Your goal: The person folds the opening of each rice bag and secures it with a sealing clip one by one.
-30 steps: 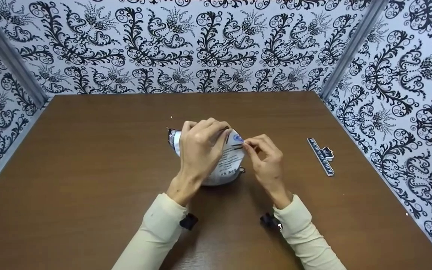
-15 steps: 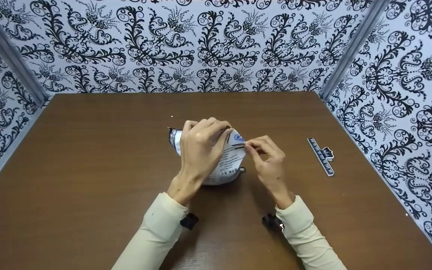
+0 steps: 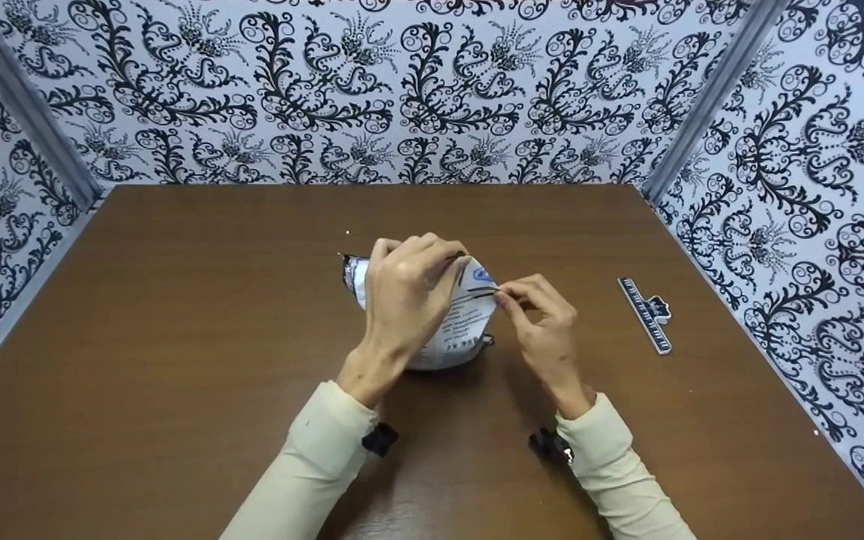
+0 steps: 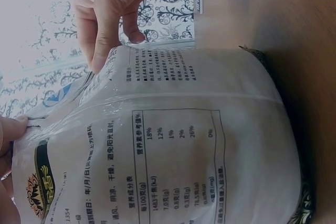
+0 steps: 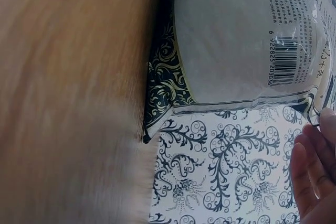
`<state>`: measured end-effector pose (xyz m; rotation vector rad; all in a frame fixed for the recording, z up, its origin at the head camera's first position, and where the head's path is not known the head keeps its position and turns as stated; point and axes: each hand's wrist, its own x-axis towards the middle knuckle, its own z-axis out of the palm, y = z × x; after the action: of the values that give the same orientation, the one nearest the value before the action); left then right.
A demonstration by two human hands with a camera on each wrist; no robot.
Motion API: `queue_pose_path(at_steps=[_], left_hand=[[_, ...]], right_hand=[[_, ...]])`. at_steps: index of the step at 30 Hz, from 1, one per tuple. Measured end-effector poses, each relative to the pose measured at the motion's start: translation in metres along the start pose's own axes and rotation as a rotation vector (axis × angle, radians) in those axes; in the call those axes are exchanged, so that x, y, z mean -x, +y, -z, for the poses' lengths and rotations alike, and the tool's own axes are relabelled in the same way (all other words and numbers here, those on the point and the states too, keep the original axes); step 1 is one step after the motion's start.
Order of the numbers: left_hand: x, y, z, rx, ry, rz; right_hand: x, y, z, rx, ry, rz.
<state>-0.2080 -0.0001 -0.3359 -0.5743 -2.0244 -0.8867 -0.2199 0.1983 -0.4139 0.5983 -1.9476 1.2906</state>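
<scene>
A plump plastic rice bag [image 3: 458, 330] stands on the table, printed with dark text and a nutrition table. Black and gold trim runs along its base in the right wrist view. My left hand [image 3: 409, 292] grips the bag's top edge from the left, thumb on the near side. At the top right corner my right hand [image 3: 544, 315] pinches the bag's edge between thumb and index finger. Dark creased lines run along the top between the two hands. In the left wrist view the right hand's fingers [image 4: 102, 40] hold the corner, and the left fingertips [image 4: 13, 129] show at the lower left.
To the right on the brown table [image 3: 177, 337] lies a long clip [image 3: 646, 315] with a piano-key print. Patterned wall panels [image 3: 432, 90] with grey corner posts stand behind and at the sides.
My right hand has shifted slightly right, keeping its pinch on the bag's corner. The left hand keeps its grip, and the bag stays where it was.
</scene>
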Motion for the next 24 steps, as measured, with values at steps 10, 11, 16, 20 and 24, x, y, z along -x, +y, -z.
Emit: queue_pose_path(at_steps=[10, 11, 16, 20, 24], left_hand=[[0.0006, -0.0001, 0.0, 0.014, 0.008, -0.011], [0.0005, -0.0004, 0.0004, 0.016, 0.008, -0.01], [0.0004, -0.001, 0.0004, 0.026, 0.004, -0.009], [0.0005, -0.0012, 0.0003, 0.028, -0.002, -0.004], [-0.0006, -0.0013, 0.0031, 0.026, -0.027, 0.005]], right_hand=[[0.0015, 0.004, 0.0015, -0.004, 0.007, -0.011], [0.0016, 0.0041, 0.0013, -0.006, 0.009, -0.01], [0.0026, 0.0043, 0.0017, -0.015, 0.018, 0.001], [0.0032, 0.0046, 0.0016, -0.039, 0.016, -0.001], [0.0032, 0.0045, 0.0015, -0.049, 0.009, -0.002]])
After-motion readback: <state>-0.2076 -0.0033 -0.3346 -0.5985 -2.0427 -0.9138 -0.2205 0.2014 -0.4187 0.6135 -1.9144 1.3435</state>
